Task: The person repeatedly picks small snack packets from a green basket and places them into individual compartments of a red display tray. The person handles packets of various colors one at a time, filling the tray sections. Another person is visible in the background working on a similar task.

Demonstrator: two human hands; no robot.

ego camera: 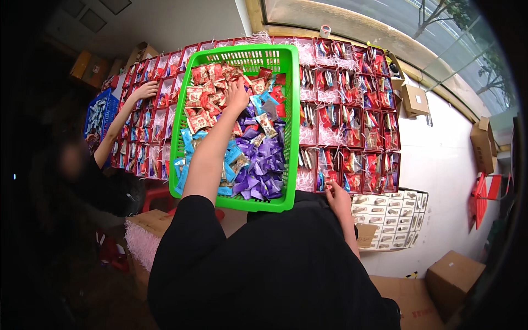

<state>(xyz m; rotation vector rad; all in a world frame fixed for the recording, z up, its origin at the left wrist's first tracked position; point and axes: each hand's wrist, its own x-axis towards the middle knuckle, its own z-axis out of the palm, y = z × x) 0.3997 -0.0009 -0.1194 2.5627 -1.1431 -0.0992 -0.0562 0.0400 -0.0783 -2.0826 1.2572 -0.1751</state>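
Observation:
A green plastic basket (pixel 292 123) holds many small wrapped packets. Red-and-cream packets (pixel 200 97) fill its far left part, purple packets (pixel 264 159) the near right, and light blue packets (pixel 181 169) the near left. My left hand (pixel 237 97) reaches into the far middle of the basket, its fingertips among the packets; whether it grips one cannot be told. My right hand (pixel 339 199) is at the near edge of the red gift boxes (pixel 350 128), its fingers by a red packet (pixel 330 177); its hold is unclear. Packets and pink paper shreds lie in the boxes.
At the left a co-worker's hand (pixel 146 90) is over more red boxes, near a blue basket (pixel 111 109) of packets. A carton of small white boxes (pixel 387 218) stands at the near right. Cardboard boxes (pixel 413 100) and a red stool (pixel 480 198) are further right. A tape roll (pixel 325 31) sits by the window.

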